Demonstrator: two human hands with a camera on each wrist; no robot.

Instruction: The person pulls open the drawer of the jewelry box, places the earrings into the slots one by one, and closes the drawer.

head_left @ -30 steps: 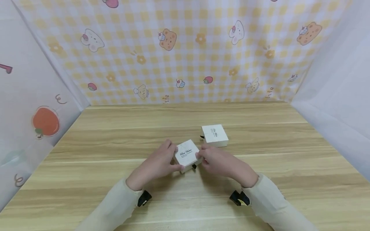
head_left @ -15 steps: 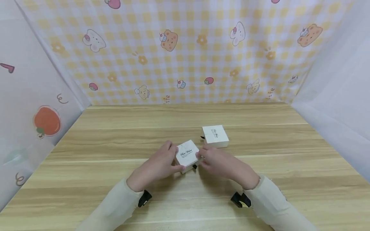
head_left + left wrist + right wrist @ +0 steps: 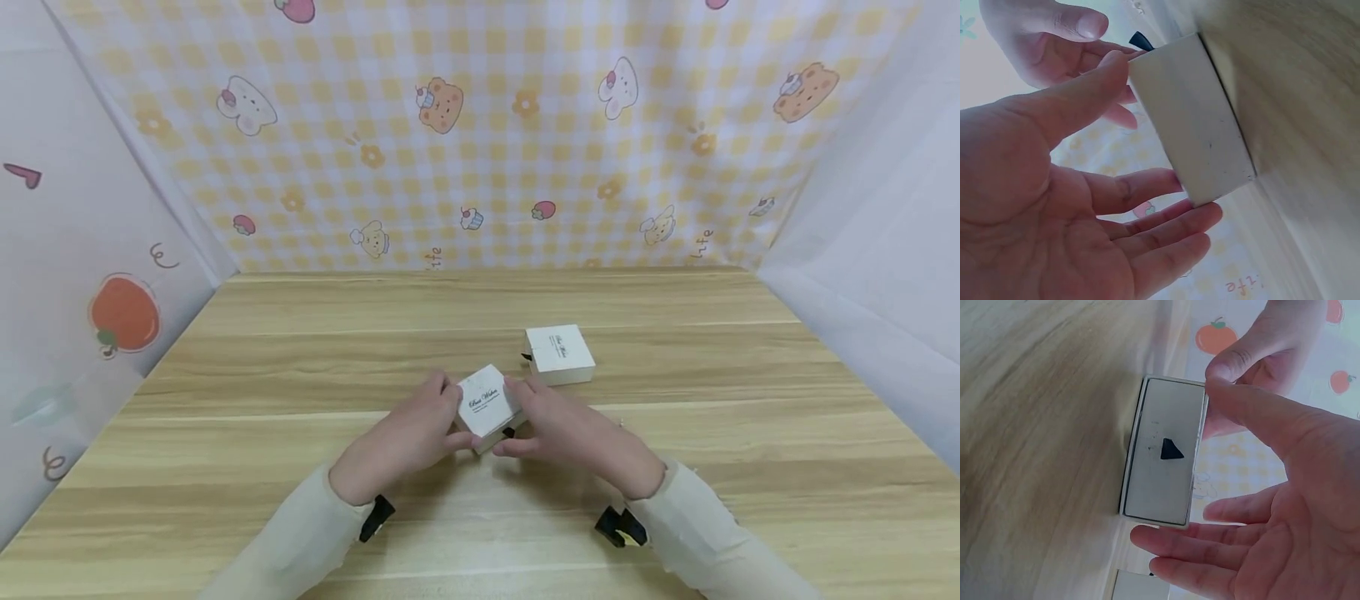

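A small white drawer box (image 3: 486, 402) printed "Best Wishes" sits turned at an angle on the table. My left hand (image 3: 418, 425) holds it across its left side, thumb at the near corner and fingers at the far one; the left wrist view shows the plain side of the box (image 3: 1188, 122) between them. My right hand (image 3: 566, 429) is spread around the front end, its index finger by the far corner and its thumb just in front. In the right wrist view the black pull tab (image 3: 1171, 450) sticks out of the drawer front (image 3: 1163, 487), which lies flush in its sleeve.
A second white drawer box (image 3: 560, 350) with its own black tab stands behind and to the right on the wooden table (image 3: 360, 333). A yellow checked cloth (image 3: 480, 150) hangs at the back, with white cloths at both sides.
My right hand has let go of its pinch at the box's front right and spread apart, thumb moving left and nearer me. The left hand has stayed on the box.
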